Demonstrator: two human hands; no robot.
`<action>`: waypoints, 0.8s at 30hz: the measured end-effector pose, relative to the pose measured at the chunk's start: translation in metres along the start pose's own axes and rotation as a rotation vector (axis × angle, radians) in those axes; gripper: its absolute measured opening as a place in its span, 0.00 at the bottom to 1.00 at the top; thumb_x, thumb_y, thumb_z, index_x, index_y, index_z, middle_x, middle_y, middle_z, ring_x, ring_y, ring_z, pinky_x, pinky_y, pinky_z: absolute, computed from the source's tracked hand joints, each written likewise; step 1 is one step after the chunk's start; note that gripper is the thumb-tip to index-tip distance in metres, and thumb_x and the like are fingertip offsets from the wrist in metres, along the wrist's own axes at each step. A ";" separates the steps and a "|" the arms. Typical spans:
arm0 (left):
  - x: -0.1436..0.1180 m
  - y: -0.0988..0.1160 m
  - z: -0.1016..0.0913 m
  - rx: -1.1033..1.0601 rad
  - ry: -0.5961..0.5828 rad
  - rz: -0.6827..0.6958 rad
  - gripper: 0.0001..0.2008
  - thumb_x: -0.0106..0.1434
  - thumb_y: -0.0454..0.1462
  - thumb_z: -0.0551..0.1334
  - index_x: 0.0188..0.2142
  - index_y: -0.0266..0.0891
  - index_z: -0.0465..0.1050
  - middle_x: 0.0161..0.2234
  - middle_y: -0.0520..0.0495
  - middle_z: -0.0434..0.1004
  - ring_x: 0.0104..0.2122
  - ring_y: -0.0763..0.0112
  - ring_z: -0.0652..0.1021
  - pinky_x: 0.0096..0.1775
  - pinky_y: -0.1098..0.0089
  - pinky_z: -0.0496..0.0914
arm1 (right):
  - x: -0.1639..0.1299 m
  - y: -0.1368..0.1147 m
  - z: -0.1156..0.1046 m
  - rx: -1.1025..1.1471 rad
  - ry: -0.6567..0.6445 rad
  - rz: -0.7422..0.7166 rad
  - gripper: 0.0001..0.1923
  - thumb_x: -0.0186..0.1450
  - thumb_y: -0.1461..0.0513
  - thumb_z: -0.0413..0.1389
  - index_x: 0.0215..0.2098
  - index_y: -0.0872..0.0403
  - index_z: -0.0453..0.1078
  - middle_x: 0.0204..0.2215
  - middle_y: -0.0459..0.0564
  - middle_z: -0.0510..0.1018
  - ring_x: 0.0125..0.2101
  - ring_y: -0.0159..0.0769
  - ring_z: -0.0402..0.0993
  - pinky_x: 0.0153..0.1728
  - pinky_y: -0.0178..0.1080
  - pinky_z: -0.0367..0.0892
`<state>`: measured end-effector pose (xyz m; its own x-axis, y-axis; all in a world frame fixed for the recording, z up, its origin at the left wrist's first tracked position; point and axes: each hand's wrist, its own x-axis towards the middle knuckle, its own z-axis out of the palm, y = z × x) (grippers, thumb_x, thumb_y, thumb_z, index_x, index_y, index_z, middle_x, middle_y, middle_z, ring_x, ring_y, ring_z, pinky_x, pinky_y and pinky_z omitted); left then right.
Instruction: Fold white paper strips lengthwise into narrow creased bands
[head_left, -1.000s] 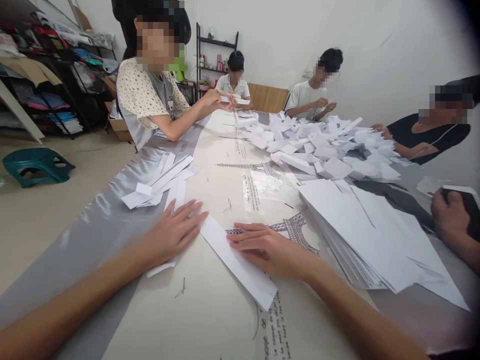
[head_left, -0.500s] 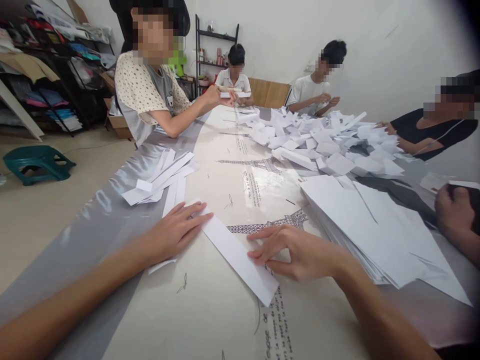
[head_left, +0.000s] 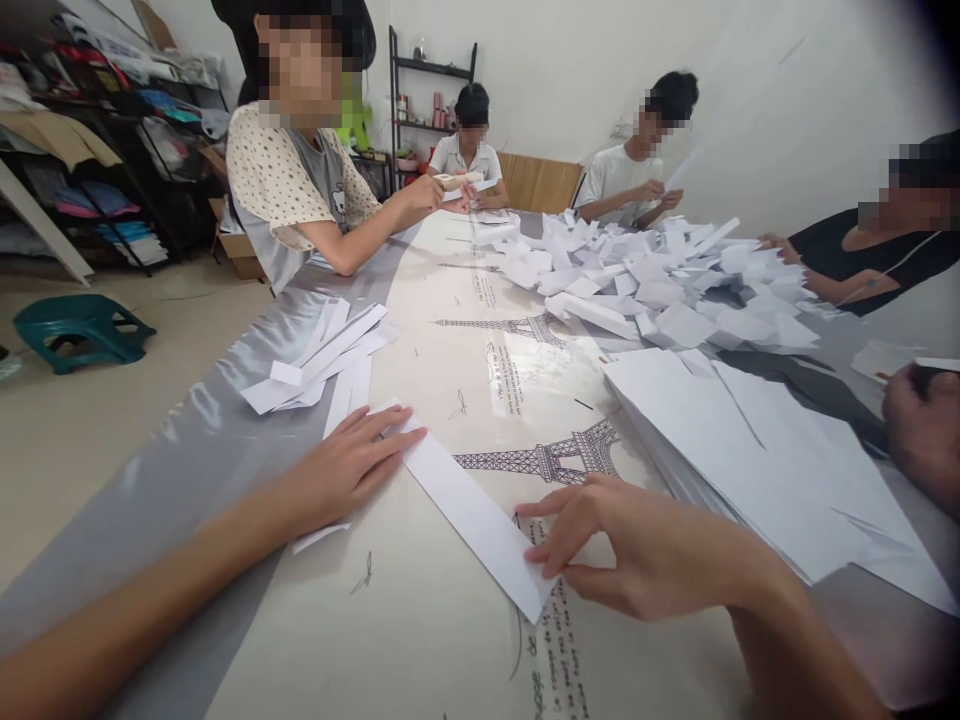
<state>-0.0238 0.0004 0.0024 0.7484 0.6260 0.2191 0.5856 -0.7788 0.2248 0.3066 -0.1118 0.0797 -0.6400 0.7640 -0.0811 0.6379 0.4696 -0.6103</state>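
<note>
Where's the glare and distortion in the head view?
Head view: a bright sheen runs down the glossy table cover; wide-angle bending stretches the forearms at the bottom edge; dark vignette in the upper right corner; right hand slightly soft; folded paper strip stays sharp under the left hand.

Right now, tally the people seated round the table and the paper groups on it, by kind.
Co-workers with bodies in view: 4
Folded paper strip under the wearer's hands: 1
Bundle of folded strips: 1
Heap of folded pieces: 1
Stack of flat sheets: 1
Total: 8
</note>
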 end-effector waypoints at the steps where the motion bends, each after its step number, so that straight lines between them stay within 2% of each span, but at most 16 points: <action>1: 0.000 0.000 0.000 -0.003 0.004 0.001 0.22 0.78 0.42 0.46 0.65 0.48 0.68 0.67 0.43 0.65 0.66 0.56 0.67 0.66 0.47 0.59 | -0.003 -0.001 0.000 -0.001 0.015 -0.002 0.12 0.61 0.69 0.60 0.33 0.45 0.82 0.37 0.40 0.86 0.54 0.46 0.79 0.51 0.47 0.74; 6: -0.001 -0.002 0.002 0.013 0.014 0.018 0.22 0.78 0.42 0.46 0.65 0.48 0.67 0.66 0.43 0.65 0.65 0.56 0.67 0.65 0.48 0.60 | -0.010 0.000 -0.001 -0.008 0.040 -0.026 0.11 0.64 0.67 0.60 0.32 0.45 0.81 0.37 0.41 0.86 0.53 0.46 0.79 0.52 0.47 0.74; 11: 0.002 -0.003 0.001 0.062 0.039 0.086 0.21 0.77 0.45 0.50 0.65 0.47 0.67 0.63 0.41 0.67 0.62 0.53 0.69 0.63 0.50 0.62 | 0.004 0.001 0.005 -0.078 0.064 -0.024 0.09 0.70 0.62 0.57 0.44 0.46 0.80 0.44 0.46 0.84 0.55 0.44 0.77 0.50 0.45 0.74; 13: 0.004 -0.003 0.000 0.100 0.069 0.135 0.22 0.76 0.49 0.52 0.64 0.46 0.69 0.59 0.39 0.71 0.58 0.52 0.71 0.61 0.49 0.62 | 0.015 -0.001 0.012 -0.129 0.133 0.006 0.09 0.72 0.57 0.57 0.47 0.47 0.78 0.45 0.47 0.82 0.48 0.42 0.79 0.45 0.44 0.74; 15: 0.005 -0.002 -0.002 0.132 0.100 0.188 0.22 0.75 0.51 0.54 0.61 0.46 0.71 0.53 0.39 0.74 0.53 0.53 0.72 0.58 0.50 0.64 | 0.026 -0.003 0.021 -0.205 0.158 0.026 0.09 0.71 0.54 0.59 0.44 0.49 0.75 0.43 0.49 0.81 0.37 0.39 0.78 0.36 0.41 0.72; 18: 0.006 0.002 -0.002 0.139 0.113 0.246 0.20 0.75 0.51 0.54 0.56 0.45 0.74 0.45 0.42 0.74 0.46 0.57 0.73 0.51 0.56 0.68 | 0.038 -0.002 0.032 -0.331 0.169 0.077 0.09 0.68 0.56 0.62 0.41 0.52 0.70 0.40 0.48 0.77 0.27 0.34 0.71 0.26 0.39 0.65; 21: 0.005 0.008 -0.002 0.141 0.131 0.289 0.19 0.76 0.50 0.53 0.53 0.43 0.75 0.38 0.45 0.72 0.40 0.62 0.73 0.45 0.62 0.69 | 0.042 0.005 0.035 -0.332 0.149 0.080 0.06 0.69 0.59 0.60 0.41 0.51 0.68 0.39 0.47 0.75 0.26 0.32 0.69 0.25 0.37 0.64; 24: 0.003 0.015 -0.002 0.155 0.145 0.352 0.20 0.76 0.49 0.53 0.51 0.39 0.74 0.37 0.45 0.72 0.37 0.63 0.72 0.42 0.63 0.70 | 0.041 0.016 0.030 -0.292 0.156 0.056 0.04 0.72 0.62 0.55 0.44 0.50 0.72 0.40 0.47 0.74 0.27 0.31 0.69 0.28 0.36 0.64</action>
<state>-0.0138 -0.0095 0.0086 0.8663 0.3108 0.3911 0.3498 -0.9363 -0.0306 0.2779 -0.0862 0.0428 -0.5413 0.8404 0.0270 0.7808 0.5144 -0.3547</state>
